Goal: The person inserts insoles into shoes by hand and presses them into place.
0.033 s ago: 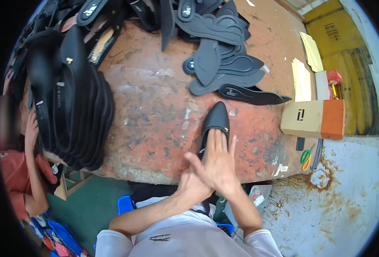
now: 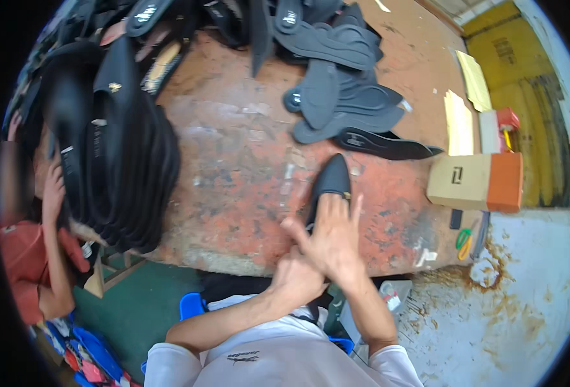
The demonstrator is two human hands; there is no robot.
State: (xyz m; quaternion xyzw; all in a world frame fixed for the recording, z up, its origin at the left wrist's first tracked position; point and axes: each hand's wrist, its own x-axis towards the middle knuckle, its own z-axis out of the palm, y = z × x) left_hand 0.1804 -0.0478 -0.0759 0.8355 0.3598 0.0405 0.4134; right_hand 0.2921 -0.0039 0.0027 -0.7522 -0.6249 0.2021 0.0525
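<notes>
A black pointed shoe (image 2: 332, 175) with a small gold ornament lies on the worn reddish table in front of me, toe pointing away. The fingers of my right hand (image 2: 334, 240) reach stretched out into its opening, with the thumb and little finger spread outside it. Below and to the left, my left hand (image 2: 295, 276) is closed round the heel end at the table's near edge. My right hand and wrist partly cover the left hand and the back of the shoe. Beyond the toe lies a heap of dark grey insoles (image 2: 353, 103).
Nested black shoes (image 2: 120, 161) stand in a tall row at the left, beside a co-worker's hand (image 2: 54, 190). At the right are a beige and orange box (image 2: 459, 180), yellow paper sheets (image 2: 459, 122), green and orange scissors (image 2: 465, 244) and a red item (image 2: 508, 119).
The whole view has shifted slightly, so the table and the things on it appear a little further right. My hands keep their places on the shoe.
</notes>
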